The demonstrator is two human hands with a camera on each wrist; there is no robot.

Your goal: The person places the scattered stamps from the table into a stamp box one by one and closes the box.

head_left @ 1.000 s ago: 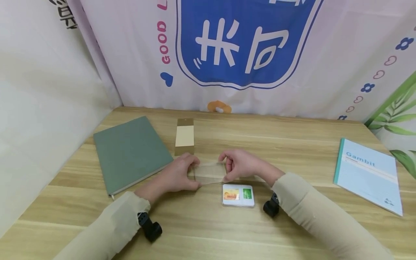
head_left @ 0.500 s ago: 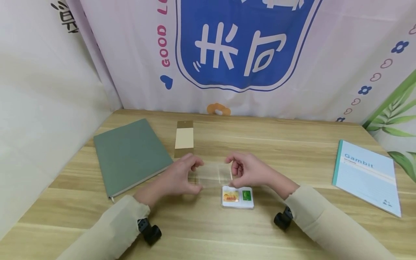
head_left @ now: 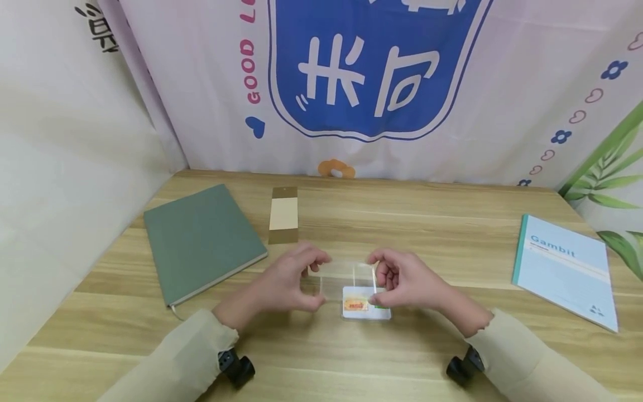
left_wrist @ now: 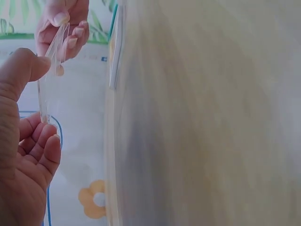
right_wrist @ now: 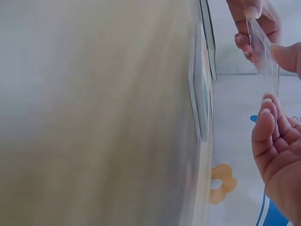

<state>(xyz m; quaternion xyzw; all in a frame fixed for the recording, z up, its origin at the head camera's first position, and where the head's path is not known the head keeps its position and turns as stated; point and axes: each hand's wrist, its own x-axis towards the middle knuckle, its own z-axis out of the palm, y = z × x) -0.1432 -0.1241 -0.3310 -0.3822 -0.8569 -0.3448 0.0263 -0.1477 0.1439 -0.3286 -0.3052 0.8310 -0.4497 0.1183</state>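
Note:
A thin, clear plastic lid (head_left: 337, 277) is held up between both hands above the table. My left hand (head_left: 293, 280) pinches its left end, thumb on the near edge and fingertips on the far edge. At the opposite end my right hand (head_left: 413, 282) pinches it the same way. The right wrist view shows the clear lid (right_wrist: 266, 59) edge-on between thumb and fingertips. Just below lies a flat white rectangular case (head_left: 355, 305) with a yellow-orange picture and a green one. The lid and my right thumb overlap part of that case in the head view.
A dark green notebook (head_left: 203, 243) with a ribbon lies at the left. Behind my left hand is a brown and cream card-like piece (head_left: 283, 214). A light blue Gambit notebook (head_left: 567, 271) lies at the right. A printed curtain (head_left: 216, 111) hangs behind the table.
Both hands have carried the clear lid toward the person and slightly right, over the white case. My right hand has shifted rightward, and its grip is now at the lid's right end.

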